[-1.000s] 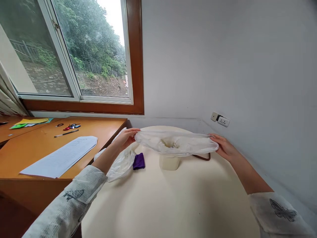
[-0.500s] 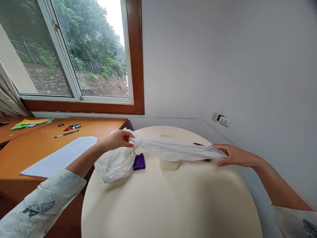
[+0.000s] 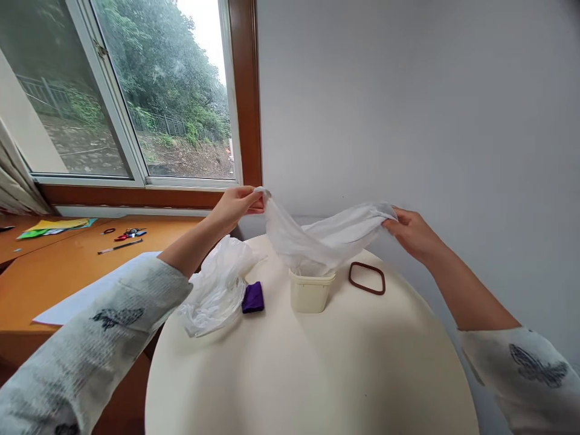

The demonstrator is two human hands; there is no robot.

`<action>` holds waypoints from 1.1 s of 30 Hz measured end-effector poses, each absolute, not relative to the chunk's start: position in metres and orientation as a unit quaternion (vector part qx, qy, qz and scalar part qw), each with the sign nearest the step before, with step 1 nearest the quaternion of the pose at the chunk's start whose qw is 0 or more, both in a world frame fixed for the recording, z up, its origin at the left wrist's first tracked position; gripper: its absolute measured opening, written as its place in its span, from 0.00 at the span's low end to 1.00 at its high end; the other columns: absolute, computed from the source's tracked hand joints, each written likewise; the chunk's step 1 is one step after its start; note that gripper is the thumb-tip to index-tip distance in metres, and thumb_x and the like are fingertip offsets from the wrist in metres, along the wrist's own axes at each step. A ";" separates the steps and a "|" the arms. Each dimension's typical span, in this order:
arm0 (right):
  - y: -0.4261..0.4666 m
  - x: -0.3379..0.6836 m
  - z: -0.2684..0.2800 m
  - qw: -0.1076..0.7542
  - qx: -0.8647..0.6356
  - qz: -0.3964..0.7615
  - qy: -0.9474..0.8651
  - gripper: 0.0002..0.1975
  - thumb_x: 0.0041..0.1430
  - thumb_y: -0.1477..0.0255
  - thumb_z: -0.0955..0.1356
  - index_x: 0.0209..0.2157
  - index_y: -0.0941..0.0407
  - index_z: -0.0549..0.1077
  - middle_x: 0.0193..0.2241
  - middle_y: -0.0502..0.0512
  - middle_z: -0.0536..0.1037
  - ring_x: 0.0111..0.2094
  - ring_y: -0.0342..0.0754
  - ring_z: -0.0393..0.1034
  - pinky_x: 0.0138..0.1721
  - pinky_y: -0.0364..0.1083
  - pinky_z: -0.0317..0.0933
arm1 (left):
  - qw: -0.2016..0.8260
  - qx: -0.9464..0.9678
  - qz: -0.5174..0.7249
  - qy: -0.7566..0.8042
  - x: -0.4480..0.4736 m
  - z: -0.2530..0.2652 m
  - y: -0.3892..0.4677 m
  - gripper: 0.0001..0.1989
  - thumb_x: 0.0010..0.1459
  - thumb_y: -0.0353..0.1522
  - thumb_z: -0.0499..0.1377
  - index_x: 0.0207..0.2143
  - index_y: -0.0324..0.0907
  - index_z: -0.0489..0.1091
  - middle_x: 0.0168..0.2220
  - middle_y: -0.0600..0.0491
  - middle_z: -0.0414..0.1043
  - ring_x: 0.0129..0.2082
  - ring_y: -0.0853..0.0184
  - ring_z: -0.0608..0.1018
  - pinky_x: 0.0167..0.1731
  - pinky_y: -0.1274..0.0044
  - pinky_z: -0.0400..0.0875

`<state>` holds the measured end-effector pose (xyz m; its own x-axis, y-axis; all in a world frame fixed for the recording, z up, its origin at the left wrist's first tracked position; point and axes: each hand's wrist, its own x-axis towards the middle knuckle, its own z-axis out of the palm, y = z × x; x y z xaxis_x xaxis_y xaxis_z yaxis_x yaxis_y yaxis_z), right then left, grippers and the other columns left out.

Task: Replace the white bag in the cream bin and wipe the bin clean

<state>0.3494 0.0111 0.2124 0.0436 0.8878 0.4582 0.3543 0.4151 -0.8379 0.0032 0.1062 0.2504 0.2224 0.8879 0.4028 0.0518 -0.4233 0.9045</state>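
A thin white plastic bag [image 3: 324,238] hangs spread between my two hands. My left hand [image 3: 240,204] pinches its left edge near the window frame's lower corner. At the other end, my right hand [image 3: 410,232] grips the bag between thumb and fingers. The sagging middle reaches down to the mouth of a small cream bin [image 3: 312,295]; whether it goes far inside is hidden. Right of the bin lies a brown rounded-square ring [image 3: 367,278]. On the left are a purple folded cloth or pouch [image 3: 252,297] and a crumpled white plastic bag [image 3: 217,290].
All of these rest on a round cream table [image 3: 312,374]. Left of it stands a wooden desk [image 3: 172,231] with paper sheets [image 3: 86,296], a pen [image 3: 120,246], keys or small items [image 3: 130,234] and coloured papers [image 3: 57,225]. A wall and window lie behind.
Both hands have risen, and the bag, stretched flat before, now droops between them over the bin. The bin's rim and the brown ring have come into view.
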 end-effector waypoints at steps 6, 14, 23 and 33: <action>0.035 0.289 0.242 0.471 -0.410 0.312 -0.715 0.10 0.46 0.69 0.68 0.34 0.51 0.76 0.55 0.50 0.63 0.56 0.53 0.53 0.49 0.49 0.53 | 0.340 0.768 0.463 0.281 0.052 0.266 0.094 0.15 0.50 0.40 0.58 0.30 0.36 0.73 0.32 0.50 0.74 0.37 0.65 0.74 0.42 0.72 0.65; 0.067 0.245 0.248 0.444 -0.395 0.305 -0.744 0.08 0.45 0.68 0.66 0.18 0.57 0.68 0.19 0.45 0.64 0.27 0.41 0.58 0.33 0.42 0.52 | 0.263 0.817 0.448 0.251 0.075 0.281 0.072 0.15 0.52 0.33 0.56 0.40 0.34 0.72 0.38 0.46 0.75 0.39 0.62 0.74 0.41 0.73 0.65; 0.101 0.250 0.252 0.580 -0.463 0.251 -0.622 0.11 0.41 0.71 0.67 0.13 0.57 0.61 0.15 0.42 0.54 0.21 0.37 0.47 0.24 0.41 0.44 | 0.054 0.771 0.579 0.261 0.051 0.245 0.046 0.08 0.54 0.32 0.55 0.36 0.39 0.69 0.35 0.51 0.70 0.37 0.66 0.71 0.40 0.75 0.64; 0.108 0.248 0.290 0.684 -0.374 0.317 -0.541 0.09 0.41 0.72 0.70 0.18 0.58 0.65 0.18 0.45 0.64 0.23 0.38 0.60 0.27 0.42 0.60 | 0.060 0.936 0.307 0.164 0.055 0.118 0.015 0.17 0.58 0.30 0.49 0.49 0.43 0.64 0.48 0.44 0.67 0.49 0.60 0.68 0.49 0.68 0.63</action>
<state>0.2479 0.1081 0.2902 0.2142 0.8378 0.5022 -0.0298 0.5195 -0.8539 0.0553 0.0153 0.1185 0.7578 0.3438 0.5546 0.2700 -0.9390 0.2130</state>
